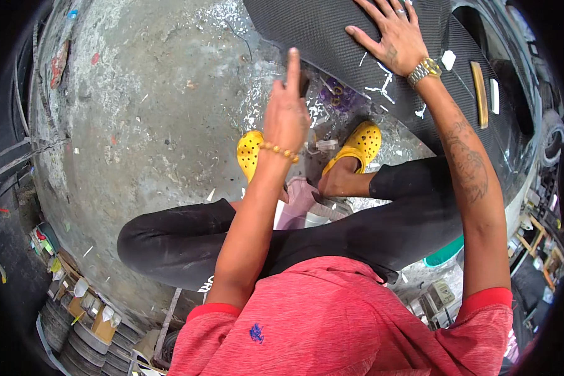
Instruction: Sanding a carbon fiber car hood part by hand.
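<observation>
A large black carbon-weave panel [323, 31] lies at the upper right, its left edge running diagonally above the floor. Across its surface my right hand [396, 39] lies flat with fingers spread, a metal watch on the wrist. My left hand [286, 116] is closed beside the panel's edge, index finger stretched forward. A dark object [304, 83] shows at its right side; most of it is hidden, so its kind is unclear. Thin white strips [382, 84] lie on the panel, along with a white chip [448, 60], a tan bar [480, 94] and a white bar [495, 96].
White scraps litter the grey concrete floor [144, 106] around my yellow clogs [363, 141]. Beneath the panel's edge is a purple item [337, 95]. A pinkish low seat or bag-like thing [297, 203] sits between my legs. Cluttered parts [100, 319] line the lower left.
</observation>
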Tool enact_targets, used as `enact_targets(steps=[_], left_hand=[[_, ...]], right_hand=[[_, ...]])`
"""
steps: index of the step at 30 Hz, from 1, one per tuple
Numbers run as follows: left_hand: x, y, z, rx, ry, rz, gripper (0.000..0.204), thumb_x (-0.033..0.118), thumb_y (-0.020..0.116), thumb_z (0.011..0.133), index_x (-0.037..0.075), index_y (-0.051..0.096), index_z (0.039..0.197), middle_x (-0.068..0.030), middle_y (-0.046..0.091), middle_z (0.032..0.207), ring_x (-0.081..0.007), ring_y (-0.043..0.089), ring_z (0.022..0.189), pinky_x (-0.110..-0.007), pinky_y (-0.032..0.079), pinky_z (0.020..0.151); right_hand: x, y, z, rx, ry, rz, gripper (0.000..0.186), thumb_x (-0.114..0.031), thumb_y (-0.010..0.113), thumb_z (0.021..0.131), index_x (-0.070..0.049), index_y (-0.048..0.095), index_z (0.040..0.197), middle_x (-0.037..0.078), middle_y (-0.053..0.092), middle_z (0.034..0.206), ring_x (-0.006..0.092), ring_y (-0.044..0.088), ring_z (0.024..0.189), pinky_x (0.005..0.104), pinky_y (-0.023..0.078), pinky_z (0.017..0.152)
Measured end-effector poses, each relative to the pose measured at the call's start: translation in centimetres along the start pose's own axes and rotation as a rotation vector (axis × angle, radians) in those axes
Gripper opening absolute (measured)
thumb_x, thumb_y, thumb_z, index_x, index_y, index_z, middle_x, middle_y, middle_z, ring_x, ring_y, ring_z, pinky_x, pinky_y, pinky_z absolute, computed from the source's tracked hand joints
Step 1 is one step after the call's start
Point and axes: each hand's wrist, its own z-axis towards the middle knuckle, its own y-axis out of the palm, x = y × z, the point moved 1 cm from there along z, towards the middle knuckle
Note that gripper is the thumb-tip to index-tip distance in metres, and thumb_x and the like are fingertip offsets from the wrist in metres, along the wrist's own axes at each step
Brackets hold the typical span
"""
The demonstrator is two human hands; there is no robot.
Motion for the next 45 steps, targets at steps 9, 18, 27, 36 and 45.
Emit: enact_targets(steps=[9,18,27,36,45], left_hand=[[0.2,1.7,-8.2,-0.178,-0.064,-0.12,0.089,-0.012,0.056,0.087,0.009,0.019,0.166,-0.0271,0.057,0.115,-0.0436,0.062,0.1,-0.048,0.051,0.09],[-3.9,-2.4,5.2,0.385,0.18,0.061,0.063,0.002,0.061,0.093,0.004,0.043,0.154,-0.0232,0.057,0.111,-0.043,0.06,0.101,-0.048,0.05,0.089],[-4.9,-3.0,8.6,0.442,0.24,0.193,0.067,-0.002,0.062,0.088,0.002,0.047,0.152,-0.021,0.055,0.103,-0.0401,0.058,0.094,-0.045,0.049,0.088],[-4.2,-2.7,7.9,0.449,0.223,0.168,0.062,-0.001,0.061,0.091,0.004,0.049,0.152,-0.0211,0.055,0.102,-0.0395,0.059,0.091,-0.045,0.05,0.086],[-4.1,-1.8,6.9,0.408,0.189,0.199,0.063,0.0,0.062,0.09,0.004,0.049,0.152,-0.0205,0.055,0.101,-0.0394,0.058,0.093,-0.046,0.049,0.086]], right_hand=[[0.1,-0.5,0.0,-0.005,-0.004,-0.008,0.072,-0.056,0.06,0.094,-0.015,0.05,0.152,0.017,0.041,0.161,0.0422,0.032,0.15,0.0581,0.02,0.124],[-0.8,-0.4,0.4,-0.027,0.007,0.01,0.072,-0.055,0.062,0.093,-0.014,0.051,0.151,0.017,0.04,0.161,0.0412,0.031,0.151,0.058,0.02,0.124],[-1.2,-1.1,0.7,-0.044,0.044,0.026,0.072,-0.056,0.061,0.093,-0.014,0.051,0.151,0.018,0.042,0.16,0.042,0.033,0.15,0.0574,0.02,0.124],[-1.1,-1.3,0.6,-0.049,0.054,0.007,0.073,-0.056,0.061,0.093,-0.014,0.051,0.151,0.017,0.042,0.16,0.0415,0.033,0.15,0.0572,0.02,0.124],[-0.9,-1.2,0.8,-0.033,0.045,0.012,0.072,-0.056,0.061,0.093,-0.013,0.051,0.15,0.018,0.041,0.16,0.0421,0.033,0.149,0.0572,0.021,0.123]])
